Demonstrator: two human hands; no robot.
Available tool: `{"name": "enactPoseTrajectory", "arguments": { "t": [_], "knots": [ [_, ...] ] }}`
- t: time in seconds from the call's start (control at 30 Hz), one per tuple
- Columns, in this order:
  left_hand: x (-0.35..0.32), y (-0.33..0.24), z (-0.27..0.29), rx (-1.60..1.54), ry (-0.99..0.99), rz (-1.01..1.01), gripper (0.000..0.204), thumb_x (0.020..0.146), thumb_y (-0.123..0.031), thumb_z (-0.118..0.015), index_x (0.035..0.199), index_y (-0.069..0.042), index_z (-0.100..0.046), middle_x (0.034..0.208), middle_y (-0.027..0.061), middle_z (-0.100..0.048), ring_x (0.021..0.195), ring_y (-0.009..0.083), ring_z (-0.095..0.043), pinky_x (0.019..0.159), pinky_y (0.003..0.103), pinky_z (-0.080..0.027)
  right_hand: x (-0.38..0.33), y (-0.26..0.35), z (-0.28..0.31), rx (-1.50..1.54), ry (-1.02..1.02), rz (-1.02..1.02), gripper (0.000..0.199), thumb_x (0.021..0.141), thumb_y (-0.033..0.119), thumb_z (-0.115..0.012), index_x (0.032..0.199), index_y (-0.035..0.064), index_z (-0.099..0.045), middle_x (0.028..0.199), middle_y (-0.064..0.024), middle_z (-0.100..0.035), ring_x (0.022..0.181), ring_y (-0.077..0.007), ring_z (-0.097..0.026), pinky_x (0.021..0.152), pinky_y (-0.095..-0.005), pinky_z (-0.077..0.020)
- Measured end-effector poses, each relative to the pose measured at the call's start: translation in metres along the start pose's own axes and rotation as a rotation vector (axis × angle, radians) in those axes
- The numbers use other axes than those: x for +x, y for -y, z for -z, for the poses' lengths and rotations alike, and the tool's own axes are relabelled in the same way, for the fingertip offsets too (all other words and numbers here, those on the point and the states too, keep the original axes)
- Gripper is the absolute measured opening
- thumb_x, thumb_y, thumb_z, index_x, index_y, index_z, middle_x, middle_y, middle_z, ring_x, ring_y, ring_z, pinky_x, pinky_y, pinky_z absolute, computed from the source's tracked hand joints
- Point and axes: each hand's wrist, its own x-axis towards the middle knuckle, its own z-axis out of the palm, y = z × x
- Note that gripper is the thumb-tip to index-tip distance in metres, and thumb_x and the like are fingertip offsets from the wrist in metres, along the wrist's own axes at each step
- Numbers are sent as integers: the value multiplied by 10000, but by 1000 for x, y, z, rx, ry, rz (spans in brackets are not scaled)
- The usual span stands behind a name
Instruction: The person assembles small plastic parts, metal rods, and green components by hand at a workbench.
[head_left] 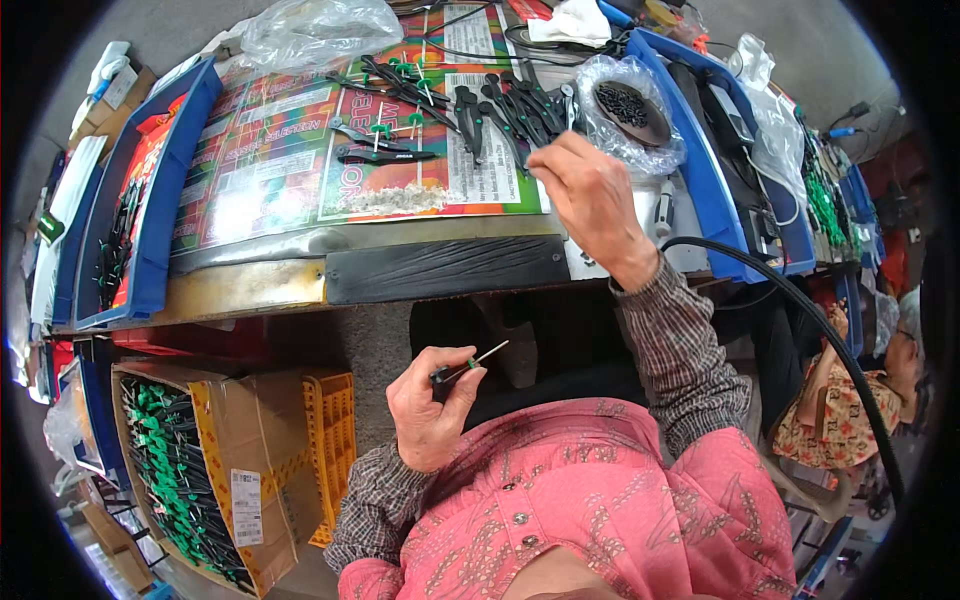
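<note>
Low in front of my body, my left hand (428,408) is closed around a small black part with a thin metal rod (492,352) pointing up and right. A bit of green shows by the thumb; the palm hides the rest. My right hand (590,195) reaches over the bench with fingers pinched together. Its fingertips are beside a cluster of black plier-like parts (522,105), and whatever they hold is hidden. Left of that cluster lie more black parts with green pieces and thin rods (405,85). One long black part (388,157) rests nearer the bench edge.
A plastic-wrapped bowl of small black pieces (630,103) sits right of the cluster. Blue bins stand at the left (178,190) and right (690,150). A black cable (800,300) arches at the right. A carton of green-and-black parts (215,470) stands lower left; a person (840,410) sits right.
</note>
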Motion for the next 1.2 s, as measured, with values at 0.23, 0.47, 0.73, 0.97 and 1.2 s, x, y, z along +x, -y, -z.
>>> {"name": "enactPoseTrajectory", "arguments": {
  "t": [0.23,0.47,0.73,0.97,1.2],
  "knots": [
    [0,8,7,-27,-25,32,149,841,9,-679,981,11,-628,795,26,-630,688,61,-556,623,200,-457,44,-18,-37,-193,58,154,76,789,16,-558,822,23,-626,849,-119,-555,805,-284,-612,672,-389,-507],
    [0,15,14,-56,-49,103,176,817,-21,-707,977,0,-636,755,60,-631,650,93,-584,594,240,-469,71,-27,-58,-346,169,263,74,786,31,-561,813,24,-630,912,-109,-554,938,-260,-568,734,-363,-531],
    [-4,22,19,-48,-61,107,173,817,-17,-704,975,2,-636,760,66,-634,653,100,-590,601,242,-471,70,-31,-51,-389,193,416,58,787,63,-571,817,58,-621,980,-77,-543,930,-227,-564,724,-323,-548],
    [-7,17,20,-100,-55,104,144,859,-4,-663,998,5,-622,779,0,-605,673,41,-522,594,193,-430,65,-33,-47,-416,165,579,144,809,93,-573,948,86,-608,1088,-46,-558,919,-210,-577,703,-300,-555],
    [-12,12,20,-153,-69,117,155,861,9,-651,1011,15,-613,764,0,-591,637,33,-500,556,184,-406,59,-25,-46,-103,-32,469,269,821,38,-631,1085,58,-579,977,-115,-669,784,-290,-672,675,-342,-552]
  ]
}}
